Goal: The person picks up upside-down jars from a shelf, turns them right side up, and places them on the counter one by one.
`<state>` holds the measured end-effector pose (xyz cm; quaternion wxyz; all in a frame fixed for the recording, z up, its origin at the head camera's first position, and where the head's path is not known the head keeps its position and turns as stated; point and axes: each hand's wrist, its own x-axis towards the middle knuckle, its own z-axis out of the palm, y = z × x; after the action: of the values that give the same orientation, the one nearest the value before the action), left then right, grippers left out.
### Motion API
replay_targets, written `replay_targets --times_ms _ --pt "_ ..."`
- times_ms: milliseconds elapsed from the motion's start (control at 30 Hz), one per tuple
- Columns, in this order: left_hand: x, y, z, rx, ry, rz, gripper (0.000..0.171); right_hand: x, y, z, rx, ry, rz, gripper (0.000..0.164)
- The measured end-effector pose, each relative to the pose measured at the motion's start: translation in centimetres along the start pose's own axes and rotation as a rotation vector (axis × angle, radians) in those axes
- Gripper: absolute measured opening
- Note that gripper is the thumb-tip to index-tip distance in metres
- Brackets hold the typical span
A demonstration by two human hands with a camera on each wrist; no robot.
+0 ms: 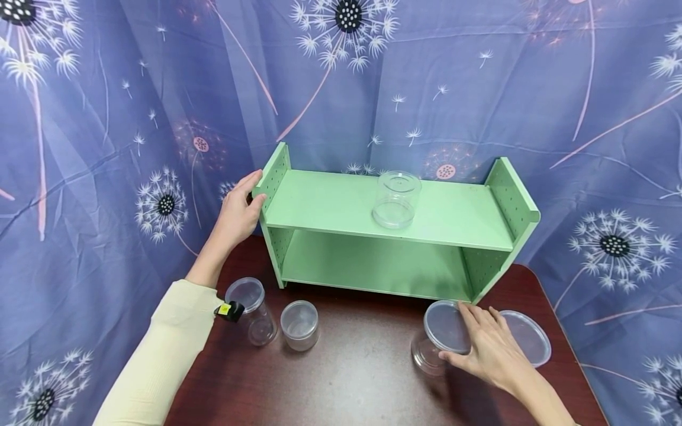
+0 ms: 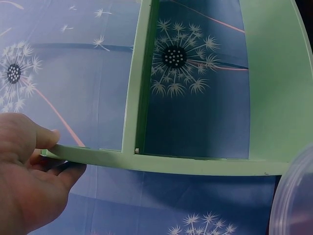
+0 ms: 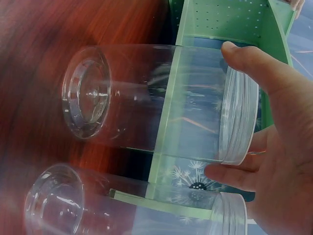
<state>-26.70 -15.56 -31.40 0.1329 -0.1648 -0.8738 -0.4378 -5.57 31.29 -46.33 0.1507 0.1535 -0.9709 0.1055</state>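
Note:
My left hand [image 1: 240,210] grips the upper left side panel of a green two-tier shelf [image 1: 330,198]; in the left wrist view the thumb lies on one face of the panel and the fingers on the other. On the right, my right hand [image 1: 492,346] holds a tall clear jar [image 3: 142,98] near its lid [image 1: 447,326]. The right wrist view has the thumb at one side of the lid end and fingers at the opposite side. Close beside it is a second clear lidded jar [image 3: 98,210]. One clear jar [image 1: 396,201] stands on the upper shelf.
Below my left forearm stand a taller clear lidded jar [image 1: 256,310] and a short clear lidded jar [image 1: 300,325] on the dark red-brown table [image 1: 346,378]. A blue dandelion-print curtain [image 1: 453,77] hangs behind and at both sides.

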Motion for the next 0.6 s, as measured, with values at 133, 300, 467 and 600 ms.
replay_targets --times_ms 133,300,467,600 --pt "-0.02 -0.05 -0.01 0.001 -0.003 -0.001 0.056 -0.09 0.13 -0.1 -0.006 0.014 -0.015 0.106" --pt "-0.09 -0.04 -0.04 -0.001 -0.006 -0.005 0.056 -0.31 0.41 -0.13 -0.006 0.015 -0.011 0.105" --pt "-0.09 -0.05 -0.02 0.0 0.001 -0.006 0.056 -0.48 0.59 -0.13 0.001 0.025 -0.014 0.105" --pt "-0.04 -0.07 0.03 0.005 0.005 -0.001 0.056 -0.52 0.68 -0.55 0.023 0.03 -0.007 0.108"
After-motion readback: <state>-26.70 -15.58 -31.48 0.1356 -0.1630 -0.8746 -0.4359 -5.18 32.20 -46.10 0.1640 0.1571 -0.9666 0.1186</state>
